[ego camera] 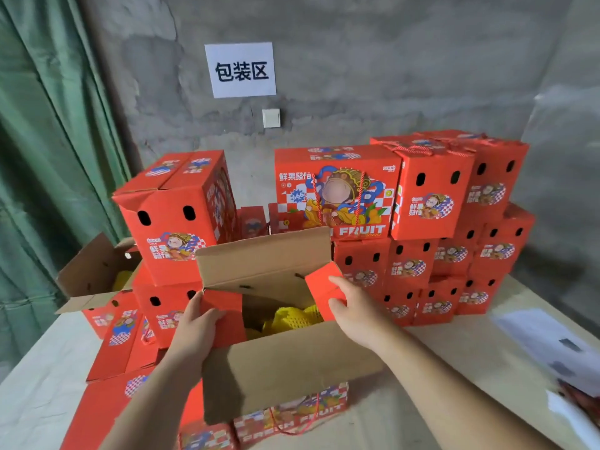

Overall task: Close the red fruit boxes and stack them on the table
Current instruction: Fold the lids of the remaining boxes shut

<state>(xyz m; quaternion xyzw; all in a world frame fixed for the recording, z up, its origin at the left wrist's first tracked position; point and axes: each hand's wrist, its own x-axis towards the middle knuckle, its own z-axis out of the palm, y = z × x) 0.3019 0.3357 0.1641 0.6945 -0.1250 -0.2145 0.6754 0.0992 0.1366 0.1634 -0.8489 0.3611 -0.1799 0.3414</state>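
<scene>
An open red fruit box stands at the table's front centre, its long brown flaps raised front and back. Yellow foam-netted fruit shows inside. My left hand lies on the left red end flap, fingers over its top edge, tipping it inward. My right hand touches the right red end flap with straight fingers, thumb under it. Closed red boxes are stacked behind on the right, and another closed stack stands at the left.
Another open box with raised flaps sits at the far left. Flat red box pieces lie on the cloth-covered table at the left front. White papers lie at the right edge. A grey wall with a sign stands behind.
</scene>
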